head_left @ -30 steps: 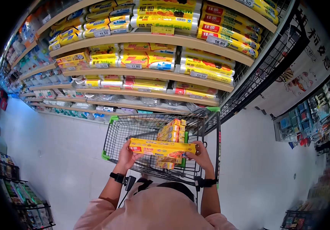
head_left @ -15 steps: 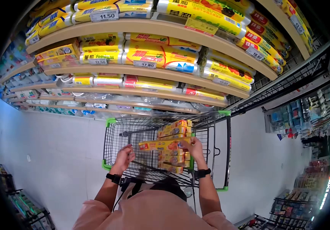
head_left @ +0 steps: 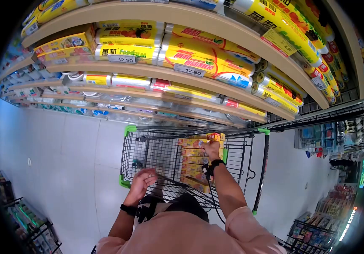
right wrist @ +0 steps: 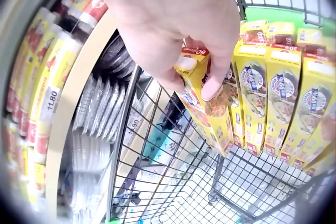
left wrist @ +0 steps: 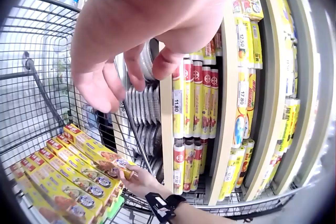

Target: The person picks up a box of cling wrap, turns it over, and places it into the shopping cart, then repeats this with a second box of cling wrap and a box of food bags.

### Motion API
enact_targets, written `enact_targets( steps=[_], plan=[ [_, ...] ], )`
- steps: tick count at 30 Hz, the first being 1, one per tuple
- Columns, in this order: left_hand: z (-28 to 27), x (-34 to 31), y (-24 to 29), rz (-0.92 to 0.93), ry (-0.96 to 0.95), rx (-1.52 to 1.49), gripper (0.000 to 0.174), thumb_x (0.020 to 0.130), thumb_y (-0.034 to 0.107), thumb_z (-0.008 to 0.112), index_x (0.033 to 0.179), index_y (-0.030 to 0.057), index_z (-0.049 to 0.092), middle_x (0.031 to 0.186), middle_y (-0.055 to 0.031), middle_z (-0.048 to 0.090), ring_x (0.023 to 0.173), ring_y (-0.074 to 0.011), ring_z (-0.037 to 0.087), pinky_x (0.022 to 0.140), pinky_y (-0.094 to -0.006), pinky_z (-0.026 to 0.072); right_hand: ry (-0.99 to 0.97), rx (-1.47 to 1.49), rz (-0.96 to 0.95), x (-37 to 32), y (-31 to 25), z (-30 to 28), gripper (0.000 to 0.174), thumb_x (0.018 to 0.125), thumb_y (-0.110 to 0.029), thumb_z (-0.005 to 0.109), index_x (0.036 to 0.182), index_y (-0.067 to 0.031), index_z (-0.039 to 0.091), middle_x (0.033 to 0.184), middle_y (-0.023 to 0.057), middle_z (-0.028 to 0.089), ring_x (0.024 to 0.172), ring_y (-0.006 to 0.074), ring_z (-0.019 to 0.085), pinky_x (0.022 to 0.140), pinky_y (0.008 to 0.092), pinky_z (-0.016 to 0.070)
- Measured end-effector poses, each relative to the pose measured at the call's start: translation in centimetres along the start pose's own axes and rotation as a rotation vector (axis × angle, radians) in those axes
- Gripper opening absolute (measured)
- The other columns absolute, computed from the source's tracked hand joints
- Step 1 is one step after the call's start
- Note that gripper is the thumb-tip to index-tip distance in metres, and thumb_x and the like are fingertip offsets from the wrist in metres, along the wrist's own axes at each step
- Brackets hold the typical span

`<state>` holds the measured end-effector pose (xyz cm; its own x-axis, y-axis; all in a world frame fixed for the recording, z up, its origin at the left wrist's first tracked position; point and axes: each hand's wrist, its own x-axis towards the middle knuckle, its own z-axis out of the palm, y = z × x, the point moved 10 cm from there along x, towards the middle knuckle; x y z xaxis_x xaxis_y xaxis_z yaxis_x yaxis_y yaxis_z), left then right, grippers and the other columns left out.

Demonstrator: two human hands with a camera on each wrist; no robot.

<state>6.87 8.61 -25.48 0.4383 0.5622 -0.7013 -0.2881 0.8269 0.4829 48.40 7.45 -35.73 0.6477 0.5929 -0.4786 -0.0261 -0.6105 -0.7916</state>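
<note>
My right hand [head_left: 211, 150] grips the end of a yellow box [right wrist: 202, 98] at the shelf side of a row of similar yellow boxes [head_left: 195, 168] in the cart. In the right wrist view the thumb and fingers pinch this box, which leans a little beside the others. My left hand [head_left: 143, 183] hangs over the near left part of the cart, fingers loosely bent, holding nothing. The left wrist view has the left hand [left wrist: 142, 40] above the cart, apart from the boxes [left wrist: 79, 176].
The black wire cart [head_left: 148, 148] with green corners stands against shelves [head_left: 148, 70] stacked with yellow rolls and price tags. Plastic containers [left wrist: 144, 113] fill a lower shelf. White floor [head_left: 63, 169] lies left of the cart, with racks [head_left: 313, 228] at lower right.
The right hand has carried the box from in front of me to the shelf side of the row. The left hand has let go of it and drawn back. The shelves appear closer.
</note>
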Motion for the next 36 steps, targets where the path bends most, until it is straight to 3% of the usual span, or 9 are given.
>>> enact_targets(
  steps=[5, 6, 12, 16, 21, 23, 25, 29, 36],
  plan=[
    [-2.0, 0.2, 0.4, -0.017, 0.069, -0.035, 0.024, 0.096, 0.012, 0.052, 0.116, -0.0009, 0.054, 0.109, -0.0135, 0.065, 0.096, -0.0234, 0.068, 0.083, -0.0331, 0.0556, 0.143, -0.155, -0.043, 3.1, 1.1, 1.1, 0.011, 0.078, -0.002, 0.072, 0.081, 0.0031, 0.063, 0.066, 0.0060, 0.062, 0.051, 0.0139, 0.059, 0.043, 0.0318, 0.0424],
    [-2.1, 0.0, 0.7, -0.015, 0.077, -0.027, 0.024, 0.097, 0.012, 0.052, 0.116, -0.0007, 0.054, 0.109, -0.0133, 0.065, 0.095, -0.0233, 0.068, 0.082, -0.0327, 0.0557, 0.213, -0.330, -0.036, 3.7, 0.8, 0.7, 0.037, 0.069, -0.016, 0.082, 0.091, 0.0057, 0.062, 0.066, 0.0155, 0.066, 0.057, 0.0282, 0.067, 0.054, 0.0380, 0.0538],
    [-2.1, 0.2, 0.9, -0.024, 0.068, -0.002, 0.021, 0.096, 0.012, 0.052, 0.114, 0.0011, 0.055, 0.105, -0.0108, 0.064, 0.091, -0.0204, 0.067, 0.081, -0.0329, 0.0543, 0.600, -0.538, -0.419, 1.3, -2.4, -0.7, 0.040, 0.069, -0.012, 0.077, 0.104, 0.0037, 0.064, 0.095, 0.0236, 0.068, 0.093, 0.0392, 0.066, 0.081, 0.0436, 0.0525],
    [0.2, 0.9, 1.4, -0.019, -0.021, 0.012, 0.016, 0.095, 0.012, 0.054, 0.107, 0.0030, 0.057, 0.101, -0.0093, 0.065, 0.087, -0.0183, 0.066, 0.079, -0.0310, 0.0532, 0.363, -0.425, -0.137, 0.2, -2.3, -1.7, 0.033, 0.074, -0.007, 0.072, 0.103, 0.0009, 0.059, 0.101, 0.0247, 0.063, 0.096, 0.0391, 0.059, 0.088, 0.0446, 0.0473],
    [4.2, 1.1, 2.4, -0.051, -0.083, 0.020, 0.012, 0.096, 0.016, 0.056, 0.102, 0.0058, 0.058, 0.094, -0.0076, 0.063, 0.086, -0.0196, 0.063, 0.076, -0.0321, 0.0516, 0.318, -0.295, -0.259, -0.2, -3.4, -4.6, 0.029, 0.071, -0.008, 0.073, 0.097, -0.0064, 0.061, 0.090, 0.0152, 0.069, 0.086, 0.0331, 0.068, 0.077, 0.0397, 0.0539],
    [6.3, 0.8, 3.2, -0.020, -0.173, 0.027, 0.012, 0.096, 0.017, 0.057, 0.102, 0.0064, 0.058, 0.096, -0.0079, 0.064, 0.085, -0.0199, 0.062, 0.077, -0.0328, 0.0504, 0.149, -0.229, -0.083, 3.5, 1.2, -5.2, 0.023, 0.076, -0.007, 0.070, 0.097, -0.0056, 0.060, 0.085, 0.0121, 0.069, 0.078, 0.0260, 0.070, 0.069, 0.0365, 0.0557],
    [7.9, 0.4, 3.7, 0.020, -0.230, 0.032, 0.013, 0.096, 0.017, 0.058, 0.102, 0.0062, 0.058, 0.096, -0.0080, 0.064, 0.085, -0.0198, 0.062, 0.077, -0.0326, 0.0501, -0.140, 0.032, 0.109, -1.6, -2.7, -4.5, 0.019, 0.082, -0.001, 0.064, 0.101, -0.0046, 0.061, 0.084, 0.0098, 0.069, 0.070, 0.0203, 0.069, 0.060, 0.0322, 0.0561],
    [9.9, -0.1, 3.7, 0.006, -0.239, 0.101, 0.012, 0.095, 0.020, 0.059, 0.099, 0.0085, 0.058, 0.096, -0.0070, 0.064, 0.085, -0.0209, 0.062, 0.077, -0.0345, 0.0515, -0.342, 0.027, -0.027, -5.9, -8.1, -5.1, 0.021, 0.087, -0.003, 0.065, 0.108, -0.0029, 0.063, 0.083, 0.0084, 0.067, 0.066, 0.0130, 0.066, 0.054, 0.0276, 0.0538],
    [13.4, -1.2, 4.3, 0.039, -0.350, 0.084, 0.009, 0.092, 0.016, 0.061, 0.096, 0.0085, 0.059, 0.091, -0.0066, 0.064, 0.080, -0.0206, 0.063, 0.074, -0.0345, 0.0514, -0.280, -0.056, -0.390, -10.0, -21.6, -13.8, 0.020, 0.090, -0.009, 0.067, 0.106, 0.0010, 0.062, 0.082, 0.0032, 0.064, 0.066, 0.0107, 0.062, 0.058, 0.0246, 0.0508]
  ],
)
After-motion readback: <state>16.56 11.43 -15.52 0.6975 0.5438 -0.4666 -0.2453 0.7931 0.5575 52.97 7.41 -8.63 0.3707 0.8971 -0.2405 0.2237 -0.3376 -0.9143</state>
